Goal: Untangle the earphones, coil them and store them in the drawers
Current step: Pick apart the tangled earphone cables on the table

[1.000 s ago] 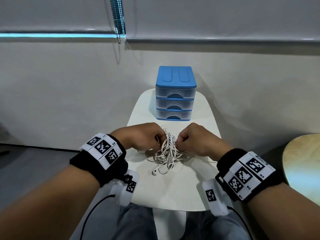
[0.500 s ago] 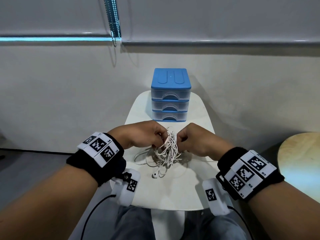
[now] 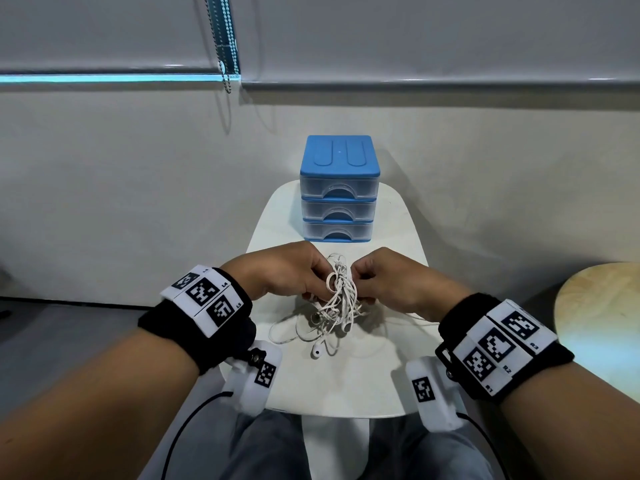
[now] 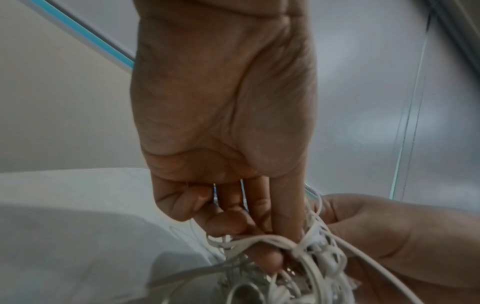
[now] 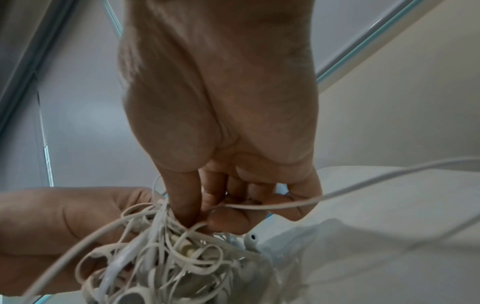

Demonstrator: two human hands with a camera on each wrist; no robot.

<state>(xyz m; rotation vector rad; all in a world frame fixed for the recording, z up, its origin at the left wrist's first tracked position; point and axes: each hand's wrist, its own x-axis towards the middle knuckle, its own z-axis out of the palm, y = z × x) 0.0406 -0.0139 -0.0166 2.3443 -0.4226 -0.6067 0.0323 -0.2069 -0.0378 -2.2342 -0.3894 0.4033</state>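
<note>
A tangled bundle of white earphones (image 3: pixel 341 299) hangs between my two hands just above the white table (image 3: pixel 346 382). My left hand (image 3: pixel 294 271) pinches cords on the bundle's left side; in the left wrist view its fingers (image 4: pixel 265 242) curl round the earphones (image 4: pixel 311 257). My right hand (image 3: pixel 388 278) pinches the right side, thumb and fingers (image 5: pixel 187 201) closed on the earphones (image 5: pixel 161 257). One earbud (image 3: pixel 316 351) dangles down onto the table. The blue drawer unit (image 3: pixel 338 188) stands behind, all three drawers closed.
A loose cord loop (image 3: pixel 287 332) lies on the table left of the bundle. A round wooden table (image 3: pixel 599 313) sits at the right. The wall and a hanging blind chain (image 3: pixel 225 46) are behind the drawers. My knees show under the table's front edge.
Both hands have kept their hold on the bundle and lifted it slightly. The cords have loosened, with a loop now spread on the table to the left.
</note>
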